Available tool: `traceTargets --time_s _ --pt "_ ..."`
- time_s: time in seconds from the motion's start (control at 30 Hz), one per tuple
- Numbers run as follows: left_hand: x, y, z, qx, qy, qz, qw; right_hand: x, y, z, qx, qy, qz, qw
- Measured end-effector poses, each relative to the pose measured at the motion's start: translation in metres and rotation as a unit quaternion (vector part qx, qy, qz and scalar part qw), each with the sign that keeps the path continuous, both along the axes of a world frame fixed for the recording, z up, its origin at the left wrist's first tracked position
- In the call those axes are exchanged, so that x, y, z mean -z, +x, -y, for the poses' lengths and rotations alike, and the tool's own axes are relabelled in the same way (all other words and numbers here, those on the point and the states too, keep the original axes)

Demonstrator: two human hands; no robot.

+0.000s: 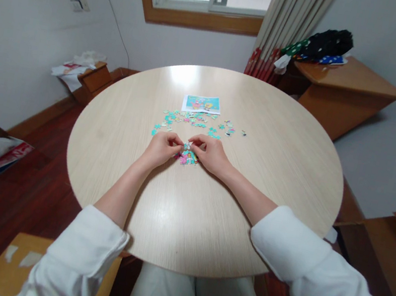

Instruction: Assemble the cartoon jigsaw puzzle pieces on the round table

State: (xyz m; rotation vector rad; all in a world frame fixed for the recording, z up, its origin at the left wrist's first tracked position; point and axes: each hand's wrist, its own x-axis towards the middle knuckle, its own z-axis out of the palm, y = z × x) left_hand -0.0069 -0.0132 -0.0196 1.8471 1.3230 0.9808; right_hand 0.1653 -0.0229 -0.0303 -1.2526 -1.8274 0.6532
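Observation:
My left hand and my right hand meet over the middle of the table, fingers pinched. Between their fingertips is a small pale jigsaw puzzle piece, touched from both sides. Just below it lies a joined cluster of puzzle pieces in pink, teal and yellow, partly covered by my fingers. Many loose puzzle pieces, mostly teal and pale green, are scattered beyond my hands. Behind them a printed picture sheet shows cartoon figures on a teal ground.
The round wooden table fills the middle of the view. A single stray puzzle piece lies to the right of the others. Beyond the table's right side stands a wooden desk with dark cloth on it. A cardboard box sits at lower left.

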Motion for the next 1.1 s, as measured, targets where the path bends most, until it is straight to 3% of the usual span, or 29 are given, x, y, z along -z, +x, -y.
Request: traceTargets --time_s 0.63,1.1 --pt "0.0019 0.0005 -0.0002 0.006 -0.021 -0.024 0.999 0.0022 -0.0004 0.0001 0.0 0.004 0.045 0.999" --pt "0.0047 -0.0016 -0.0011 0.008 0.006 -0.057 0.998 0.0027 0.0003 -0.0003 -0.006 0.023 0.06 0.998"
